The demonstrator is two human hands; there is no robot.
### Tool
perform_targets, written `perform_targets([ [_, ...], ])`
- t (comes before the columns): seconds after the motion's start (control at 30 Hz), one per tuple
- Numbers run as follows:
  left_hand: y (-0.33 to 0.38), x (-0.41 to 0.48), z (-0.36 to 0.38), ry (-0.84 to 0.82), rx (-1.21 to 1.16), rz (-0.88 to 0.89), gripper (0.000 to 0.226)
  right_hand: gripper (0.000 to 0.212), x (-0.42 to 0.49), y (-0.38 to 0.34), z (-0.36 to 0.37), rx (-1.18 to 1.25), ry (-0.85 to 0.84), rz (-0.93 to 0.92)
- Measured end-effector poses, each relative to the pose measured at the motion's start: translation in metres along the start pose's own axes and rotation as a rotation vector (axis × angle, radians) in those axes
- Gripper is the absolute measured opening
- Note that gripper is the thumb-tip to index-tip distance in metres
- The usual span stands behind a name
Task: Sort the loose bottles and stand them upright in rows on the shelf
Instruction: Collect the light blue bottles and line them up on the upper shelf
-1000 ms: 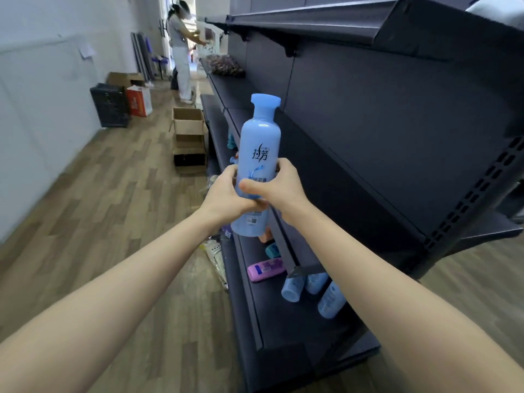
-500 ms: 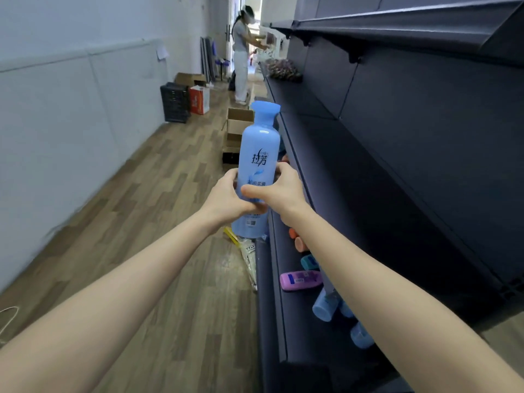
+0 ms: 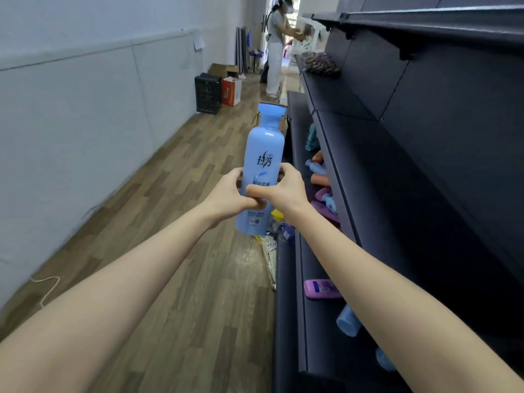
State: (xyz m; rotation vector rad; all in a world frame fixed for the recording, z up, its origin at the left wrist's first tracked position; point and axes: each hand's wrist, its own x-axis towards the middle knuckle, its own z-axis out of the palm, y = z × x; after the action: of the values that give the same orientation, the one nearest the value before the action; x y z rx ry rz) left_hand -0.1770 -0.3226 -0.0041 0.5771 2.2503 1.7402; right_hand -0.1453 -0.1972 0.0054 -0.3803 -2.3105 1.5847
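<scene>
Head view: both hands' fingers, left hand (image 3: 229, 194) & right hand (image 3: 286, 188), grip blue bottle (image 3: 262, 154); keep upright, set flat on shelf (image 3: 317, 262) w/ matching blues.

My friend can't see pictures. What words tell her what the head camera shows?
The left hand and right hand grip a tall light-blue bottle upright above a wooden floor. To the right, a purple bottle and other small bottles lie loose on a dark shelf.
</scene>
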Motion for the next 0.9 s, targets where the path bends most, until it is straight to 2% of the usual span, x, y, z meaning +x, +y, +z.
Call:
perform_targets([
  [0.2, -0.019, 0.03, -0.034, 0.011, 0.002, -0.004, 0.058, 0.054, 0.033, -0.002, 0.036, -0.004, -0.036, -0.014],
  [0.9, -0.071, 0.185, -0.149, -0.104, -0.012, -0.064, 0.06, 0.048, 0.185, -0.009, 0.152, -0.027, -0.027, 0.037],
])
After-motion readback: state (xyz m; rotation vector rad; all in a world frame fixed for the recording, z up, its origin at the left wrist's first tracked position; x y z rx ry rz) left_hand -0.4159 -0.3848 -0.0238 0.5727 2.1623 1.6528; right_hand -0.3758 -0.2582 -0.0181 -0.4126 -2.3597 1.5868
